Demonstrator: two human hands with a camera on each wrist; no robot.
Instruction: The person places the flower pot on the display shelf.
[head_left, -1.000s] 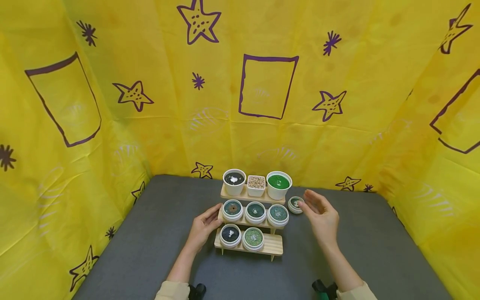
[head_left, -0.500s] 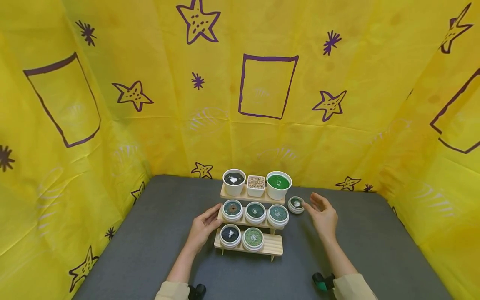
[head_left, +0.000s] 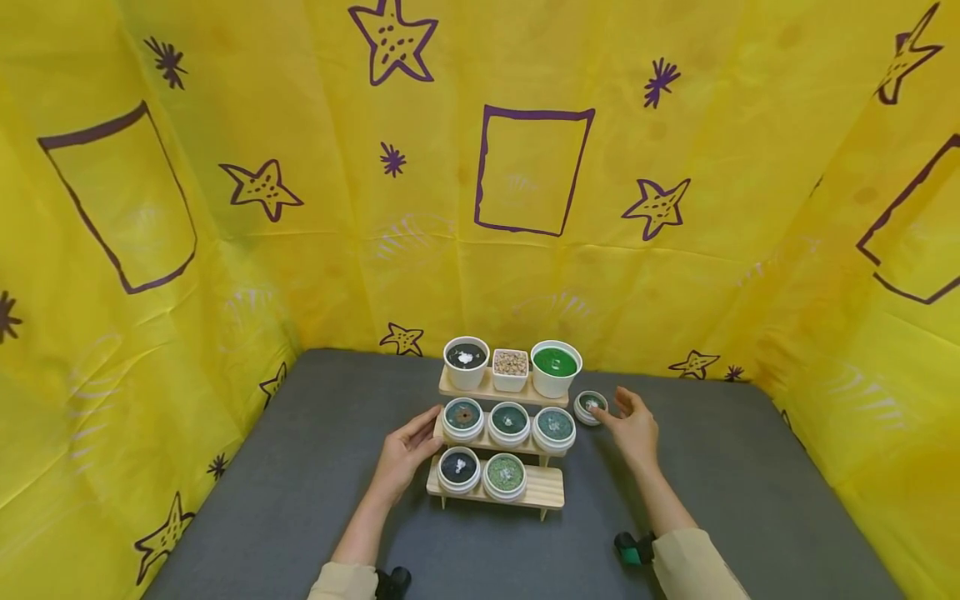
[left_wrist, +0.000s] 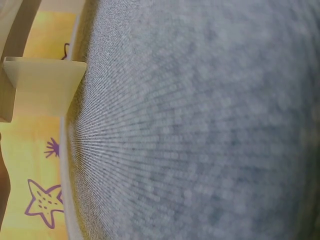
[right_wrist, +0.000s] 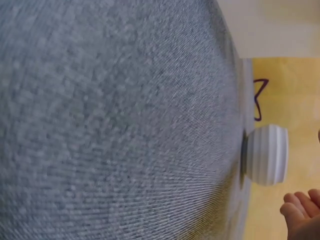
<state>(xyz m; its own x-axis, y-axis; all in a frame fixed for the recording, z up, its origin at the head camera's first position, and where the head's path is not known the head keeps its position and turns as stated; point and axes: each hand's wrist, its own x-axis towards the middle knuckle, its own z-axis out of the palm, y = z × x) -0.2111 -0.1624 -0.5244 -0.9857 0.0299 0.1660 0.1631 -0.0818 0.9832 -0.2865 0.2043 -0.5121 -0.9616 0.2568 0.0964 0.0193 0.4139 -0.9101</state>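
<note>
Three rising wooden shelves form a tiered stand [head_left: 552, 487] that bears white pots and cups. My left hand [head_left: 396, 460] holds the left end of the middle shelf, forefinger at its back corner and thumb at its front. To the right of the stand, a small white ribbed pot [head_left: 587, 419] with a dark green fill stands on the table; the right wrist view shows the same pot [right_wrist: 267, 155] from the side. My right hand [head_left: 636, 433] is beside it, thumb overlapping the rim in the head view, the other fingers spread apart from it.
On the top shelf are a dark-filled cup [head_left: 466, 377], a square cup of beige pellets [head_left: 510, 382] and a green-filled cup [head_left: 553, 383]. Three pots, including a teal one [head_left: 509, 422], line the middle shelf. Two pots sit on the lowest. Yellow drawn-on cloth [head_left: 337, 275] surrounds the grey table [head_left: 300, 467].
My right hand draws back a little to the right from the small pot, then comes left to its rim again with fingers nearer together. My left hand stays at the stand.
</note>
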